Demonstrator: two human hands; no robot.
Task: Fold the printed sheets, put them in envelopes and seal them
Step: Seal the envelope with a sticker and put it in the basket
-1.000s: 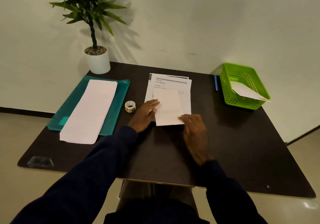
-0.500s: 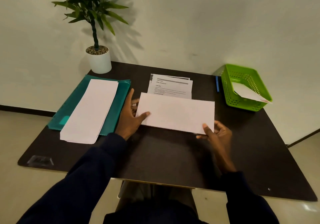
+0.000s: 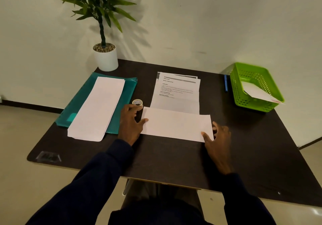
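White envelope (image 3: 176, 123) flat on table (image 3: 261, 146), left hand (image 3: 129, 122), right hand (image 3: 217, 137) at its ends

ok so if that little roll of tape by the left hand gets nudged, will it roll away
Probably not far. The roll of tape seems to lie flat on its side, hole facing up, so a nudge should slide it across the table rather than roll it. It looks small and light, so the left hand could easily knock it.

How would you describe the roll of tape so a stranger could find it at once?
Start at the dark table. Between the teal folder and the printed sheets sits the tape roll, beside the left hand. It is the only small round thing among flat papers.
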